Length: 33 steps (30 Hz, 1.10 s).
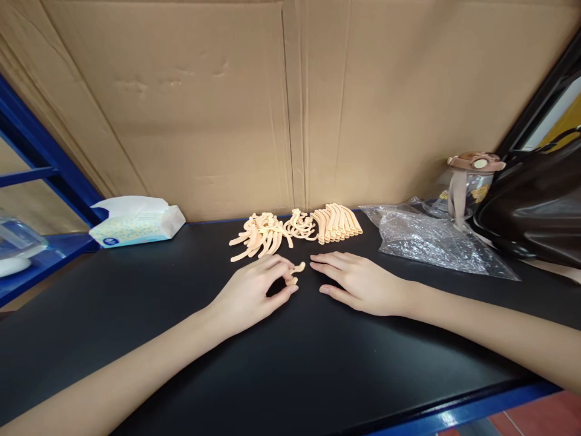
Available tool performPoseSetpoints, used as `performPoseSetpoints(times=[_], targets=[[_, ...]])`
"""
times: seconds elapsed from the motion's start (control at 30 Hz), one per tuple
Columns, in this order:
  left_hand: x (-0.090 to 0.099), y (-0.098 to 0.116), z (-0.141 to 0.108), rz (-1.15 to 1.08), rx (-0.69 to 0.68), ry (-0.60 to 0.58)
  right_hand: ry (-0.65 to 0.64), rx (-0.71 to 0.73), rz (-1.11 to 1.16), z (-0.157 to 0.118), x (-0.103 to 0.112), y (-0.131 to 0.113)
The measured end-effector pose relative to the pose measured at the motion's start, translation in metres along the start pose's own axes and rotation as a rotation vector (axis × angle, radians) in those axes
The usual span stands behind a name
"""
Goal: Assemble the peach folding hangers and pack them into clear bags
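My left hand (pixel 258 287) is curled near the middle of the black table, its fingers closed round a small peach-coloured piece (pixel 298 267) whose ends stick out past the fingertips. To its right my right hand (pixel 356 281) lies palm down with its fingers apart, holding nothing. Behind my left hand is a loose pile of curved peach pieces (pixel 267 233). Thin ring-like peach pieces (pixel 300 224) lie in the middle, touching or close to a neat stack of bent peach pieces (pixel 338 223) behind my right hand.
A tissue pack (pixel 136 224) stands at the back left. Crumpled clear plastic bags (pixel 426 239) lie at the right, before a clear bottle (pixel 472 188) with a brown lid. A dark bag (pixel 535 200) is at the far right. Cardboard (pixel 204 109) walls off the back.
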<state>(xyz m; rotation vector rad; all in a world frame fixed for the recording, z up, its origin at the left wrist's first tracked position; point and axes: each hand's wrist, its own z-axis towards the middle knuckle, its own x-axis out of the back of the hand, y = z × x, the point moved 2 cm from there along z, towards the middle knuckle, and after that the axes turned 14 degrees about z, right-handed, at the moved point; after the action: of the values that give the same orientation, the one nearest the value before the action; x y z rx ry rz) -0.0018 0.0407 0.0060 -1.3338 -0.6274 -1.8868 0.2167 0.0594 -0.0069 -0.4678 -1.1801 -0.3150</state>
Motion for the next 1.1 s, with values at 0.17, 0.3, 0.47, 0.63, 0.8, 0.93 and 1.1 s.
performPoseSetpoints(times=[0.17,0.3,0.47,0.63,0.8,0.93,1.1], targets=[[-0.002,-0.002,0.006,0.045,-0.077,-0.04,0.013,0.009,0.014,0.0,0.0,0.0],[-0.013,-0.013,0.01,0.132,-0.03,-0.165,0.007,0.002,0.022,0.0,0.001,-0.001],[-0.011,-0.012,0.013,0.122,-0.029,-0.134,0.011,0.0,0.035,0.0,0.001,0.0],[0.001,-0.004,0.012,0.149,-0.068,0.009,0.019,0.009,0.037,0.0,0.002,0.0],[0.001,-0.007,0.008,0.14,-0.055,-0.002,0.028,0.01,0.066,0.0,0.003,0.0],[0.0,-0.011,0.008,0.06,0.019,0.063,0.032,0.008,0.063,0.0,0.003,-0.001],[0.0,-0.013,0.008,0.15,0.092,0.138,0.069,-0.016,0.121,0.002,0.005,-0.001]])
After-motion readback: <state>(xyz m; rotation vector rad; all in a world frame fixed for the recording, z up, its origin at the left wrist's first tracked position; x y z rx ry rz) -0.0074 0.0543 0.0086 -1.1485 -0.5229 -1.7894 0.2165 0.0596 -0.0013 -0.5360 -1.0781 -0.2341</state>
